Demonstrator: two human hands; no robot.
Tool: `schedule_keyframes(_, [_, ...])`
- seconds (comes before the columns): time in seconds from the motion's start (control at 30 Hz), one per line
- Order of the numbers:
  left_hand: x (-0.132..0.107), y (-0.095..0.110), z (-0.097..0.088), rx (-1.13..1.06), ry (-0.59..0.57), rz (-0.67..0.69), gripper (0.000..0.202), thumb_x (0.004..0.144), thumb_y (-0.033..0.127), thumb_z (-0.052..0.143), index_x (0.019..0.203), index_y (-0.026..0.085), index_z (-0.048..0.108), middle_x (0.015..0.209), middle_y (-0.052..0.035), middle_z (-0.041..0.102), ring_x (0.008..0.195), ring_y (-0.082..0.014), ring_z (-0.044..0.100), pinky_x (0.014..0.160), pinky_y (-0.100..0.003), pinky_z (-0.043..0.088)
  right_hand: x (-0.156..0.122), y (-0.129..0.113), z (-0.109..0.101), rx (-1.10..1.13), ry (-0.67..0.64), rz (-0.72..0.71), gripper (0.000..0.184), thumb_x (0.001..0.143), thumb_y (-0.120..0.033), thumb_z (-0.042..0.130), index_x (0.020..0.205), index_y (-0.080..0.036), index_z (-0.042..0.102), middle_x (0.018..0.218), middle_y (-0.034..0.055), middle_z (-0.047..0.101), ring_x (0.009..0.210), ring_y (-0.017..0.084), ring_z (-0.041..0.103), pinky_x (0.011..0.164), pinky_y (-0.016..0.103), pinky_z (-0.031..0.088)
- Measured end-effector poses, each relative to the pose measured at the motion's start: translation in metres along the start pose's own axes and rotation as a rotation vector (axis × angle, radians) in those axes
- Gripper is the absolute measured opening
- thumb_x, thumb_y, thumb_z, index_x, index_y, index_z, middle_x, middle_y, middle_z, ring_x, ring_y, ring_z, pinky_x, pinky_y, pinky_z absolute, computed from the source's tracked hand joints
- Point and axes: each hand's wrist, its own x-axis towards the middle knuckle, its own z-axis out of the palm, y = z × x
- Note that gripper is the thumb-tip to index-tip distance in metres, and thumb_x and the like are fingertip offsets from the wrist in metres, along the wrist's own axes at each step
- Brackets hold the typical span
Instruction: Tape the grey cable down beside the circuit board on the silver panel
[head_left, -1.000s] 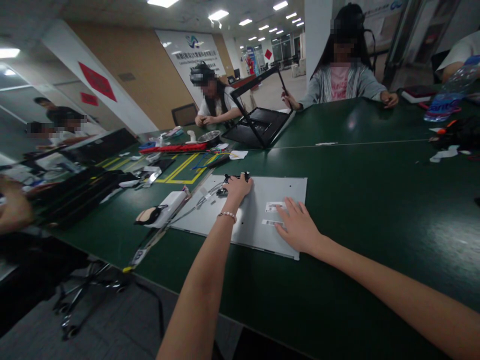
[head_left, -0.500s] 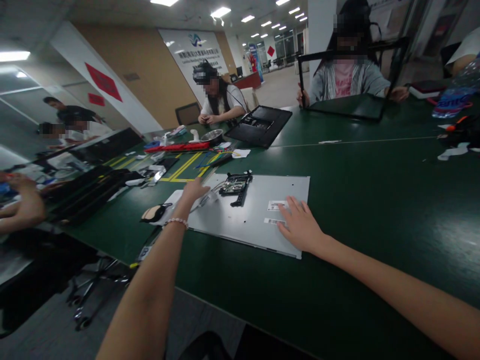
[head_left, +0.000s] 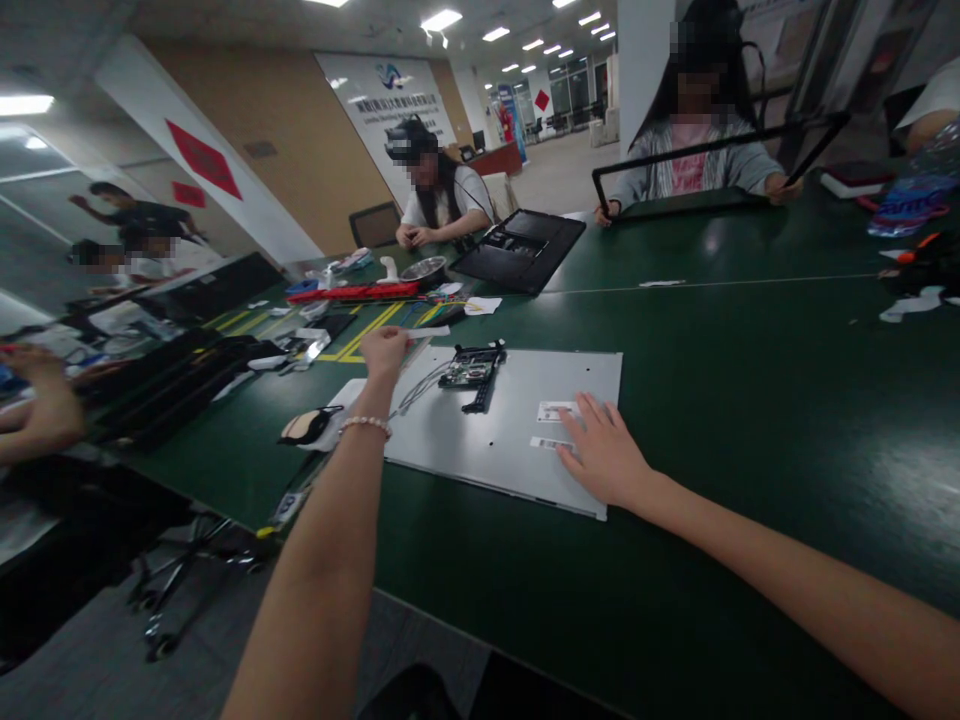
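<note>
A grey metal panel point(head_left: 510, 440) lies flat on the green table point(head_left: 750, 380). A small black circuit board point(head_left: 471, 370) sits at its far edge, and thin grey cables point(head_left: 418, 388) run left from it. My left hand point(head_left: 384, 350) is raised over the panel's far left corner, its fingers pinched on a thin pale strip point(head_left: 429, 333). My right hand point(head_left: 602, 455) rests flat, fingers spread, on the panel's near right part next to two white labels point(head_left: 555, 412). A white device with a black and tan piece point(head_left: 307, 426) lies just left of the panel.
A black monitor back cover point(head_left: 525, 245) lies further back. A person across the table holds a black frame point(head_left: 712, 150). A red tray point(head_left: 352, 293), a metal bowl point(head_left: 424, 270) and yellow tape marks point(head_left: 367, 335) are at the back left. Clutter point(head_left: 911, 270) sits at the right edge.
My left hand left the circuit board, went to the panel's left edge, and now is raised, pinching a pale strip. The person across took the black frame off the cover and lowered it.
</note>
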Motion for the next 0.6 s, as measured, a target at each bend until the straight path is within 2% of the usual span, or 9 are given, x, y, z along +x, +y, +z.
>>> schedule_keyframes(0.07, [-0.004,0.014,0.020,-0.081,-0.028,-0.012,0.038,0.079,0.012,0.048,0.110,0.005,0.067,0.090,-0.0087,0.073,0.073,-0.0126,0.066,0.066,-0.019,0.050,0.000,-0.001,-0.001,0.000,0.001,0.006,0.065,0.098,-0.050,0.027,0.150,-0.012,0.035,0.160,0.0190,0.021,0.148,0.031,0.013,0.117,0.050,0.011])
schedule_keyframes(0.17, [-0.015,0.032,0.050,-0.149,-0.072,-0.013,0.037,0.076,0.011,0.049,0.107,0.004,0.068,0.089,-0.0098,0.074,0.071,-0.0133,0.067,0.065,-0.020,0.050,0.000,-0.002,-0.004,-0.003,0.000,0.006,0.065,0.098,-0.050,0.027,0.149,-0.011,0.035,0.159,0.0193,0.022,0.148,0.031,0.013,0.117,0.049,0.011])
schedule_keyframes(0.23, [-0.021,0.042,0.063,-0.170,-0.079,-0.016,0.036,0.074,0.011,0.051,0.104,0.005,0.070,0.087,-0.0100,0.074,0.073,-0.0155,0.068,0.066,-0.021,0.051,0.000,-0.003,-0.006,-0.010,-0.001,0.003,0.064,0.098,-0.049,0.027,0.149,-0.011,0.036,0.159,0.0195,0.022,0.148,0.031,0.013,0.117,0.049,0.011])
schedule_keyframes(0.4, [-0.023,0.057,0.071,-0.147,-0.082,-0.002,0.026,0.071,0.011,0.055,0.091,0.007,0.071,0.080,-0.0115,0.073,0.079,-0.0230,0.068,0.072,-0.028,0.051,0.001,-0.002,-0.005,-0.018,0.004,-0.001,0.064,0.098,-0.048,0.027,0.149,-0.011,0.036,0.159,0.0207,0.022,0.148,0.031,0.013,0.117,0.050,0.012])
schedule_keyframes(0.6, [-0.012,0.060,0.081,-0.077,-0.087,0.039,0.019,0.068,0.011,0.059,0.083,0.008,0.070,0.083,-0.0177,0.072,0.091,-0.0309,0.067,0.079,-0.033,0.049,0.003,-0.002,-0.001,-0.026,0.040,0.000,0.061,0.097,-0.046,0.032,0.147,-0.012,0.039,0.158,0.0218,0.025,0.147,0.032,0.016,0.116,0.050,0.012])
